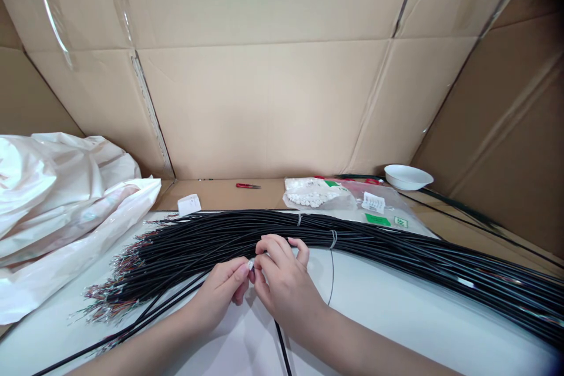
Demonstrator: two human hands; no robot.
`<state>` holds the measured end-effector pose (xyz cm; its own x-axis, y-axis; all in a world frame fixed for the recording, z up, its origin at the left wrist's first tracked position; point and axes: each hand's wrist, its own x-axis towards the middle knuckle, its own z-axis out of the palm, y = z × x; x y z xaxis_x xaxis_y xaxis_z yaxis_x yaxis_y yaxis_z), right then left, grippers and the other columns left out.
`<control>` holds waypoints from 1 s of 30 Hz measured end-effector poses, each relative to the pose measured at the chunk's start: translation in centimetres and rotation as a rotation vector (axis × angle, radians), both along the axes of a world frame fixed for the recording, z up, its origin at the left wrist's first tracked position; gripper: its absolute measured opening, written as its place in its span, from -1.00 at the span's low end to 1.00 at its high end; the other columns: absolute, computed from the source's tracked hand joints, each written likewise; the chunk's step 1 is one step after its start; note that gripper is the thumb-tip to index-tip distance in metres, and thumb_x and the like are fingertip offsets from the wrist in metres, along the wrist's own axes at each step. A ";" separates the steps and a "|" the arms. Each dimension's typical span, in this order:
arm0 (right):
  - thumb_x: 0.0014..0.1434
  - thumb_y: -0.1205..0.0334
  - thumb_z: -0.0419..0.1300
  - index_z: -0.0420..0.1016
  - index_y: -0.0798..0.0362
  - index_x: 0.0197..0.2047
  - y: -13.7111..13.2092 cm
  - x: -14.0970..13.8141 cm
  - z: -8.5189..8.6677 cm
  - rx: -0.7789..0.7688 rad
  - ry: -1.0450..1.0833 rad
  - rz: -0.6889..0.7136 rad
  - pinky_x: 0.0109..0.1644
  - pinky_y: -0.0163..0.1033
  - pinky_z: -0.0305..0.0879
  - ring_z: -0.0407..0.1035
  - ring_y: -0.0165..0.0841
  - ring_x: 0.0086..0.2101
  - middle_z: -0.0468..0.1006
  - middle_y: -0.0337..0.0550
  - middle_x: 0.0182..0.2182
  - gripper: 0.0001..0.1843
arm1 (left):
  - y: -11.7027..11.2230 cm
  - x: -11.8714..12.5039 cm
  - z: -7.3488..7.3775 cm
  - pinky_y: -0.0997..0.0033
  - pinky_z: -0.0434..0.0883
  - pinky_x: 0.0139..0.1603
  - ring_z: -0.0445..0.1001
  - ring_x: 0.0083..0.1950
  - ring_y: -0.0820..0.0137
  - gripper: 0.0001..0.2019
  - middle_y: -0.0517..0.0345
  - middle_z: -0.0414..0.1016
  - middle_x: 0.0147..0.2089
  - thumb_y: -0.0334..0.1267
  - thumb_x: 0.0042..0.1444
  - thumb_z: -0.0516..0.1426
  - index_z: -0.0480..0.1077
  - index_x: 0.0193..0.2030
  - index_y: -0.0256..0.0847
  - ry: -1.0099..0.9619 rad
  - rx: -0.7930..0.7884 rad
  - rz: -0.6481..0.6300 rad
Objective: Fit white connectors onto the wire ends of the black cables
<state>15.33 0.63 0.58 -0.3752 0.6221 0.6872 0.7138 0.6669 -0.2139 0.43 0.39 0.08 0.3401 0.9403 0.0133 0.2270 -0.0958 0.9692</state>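
Cardboard walls (264,106) close you in at the back and on both sides. A white surface (396,305) lies in front of you, with a crumpled plastic sheet (66,200) heaped at its left. A thick bundle (396,252) of black cables stretches across the surface from the right edge to its stripped, coloured ends at the left, bound by a pale tie (333,239). Your hands are together just in front of the bundle's middle: your left hand (222,288) and right hand (282,282) meet at the fingertips, both pinched on a small white connector (251,264). One loose cable (282,346) runs from under your right hand towards you. Behind the bundle lies a clear bag (312,192) of white parts, with a white bowl (408,177) to its right and a small red tool (247,186) to its left.
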 end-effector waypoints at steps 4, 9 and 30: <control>0.06 0.44 0.05 0.29 0.08 -0.44 0.0 0.0 -0.1 0.026 0.014 0.008 0.02 -0.12 -0.20 0.25 -0.39 -0.18 0.37 -0.25 -0.34 -0.90 | -0.1 0.1 0.3 0.48 0.05 -0.48 0.09 -0.56 0.46 -0.60 0.31 0.10 -0.68 -0.06 0.16 -0.10 0.10 -0.64 -0.19 0.030 0.007 -0.011; 0.08 0.43 0.04 0.28 0.08 -0.46 0.0 0.0 0.2 0.019 -0.014 -0.002 0.03 -0.09 -0.22 0.24 -0.36 -0.17 0.39 -0.22 -0.34 -0.88 | -0.1 0.1 0.4 0.49 0.06 -0.49 0.09 -0.57 0.48 -0.61 0.30 0.12 -0.68 -0.08 0.16 -0.09 0.10 -0.64 -0.20 0.013 0.000 -0.018; 0.02 0.40 0.06 0.35 0.04 -0.32 1.4 0.8 1.5 -0.604 0.427 0.016 -0.17 -0.20 0.17 0.31 -0.32 -0.22 0.41 -0.19 -0.30 -0.87 | 0.6 -0.3 -0.8 0.59 0.06 -0.65 0.16 -0.62 0.52 -0.70 0.35 0.06 -0.67 -0.14 0.13 -0.06 0.23 -0.54 -0.26 -0.199 -0.103 0.088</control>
<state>16.09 2.04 2.12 -0.1641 0.9348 0.3149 0.4771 0.3547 -0.8041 0.12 0.96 -0.70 0.2568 0.9661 -0.0258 0.0341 0.0176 0.9993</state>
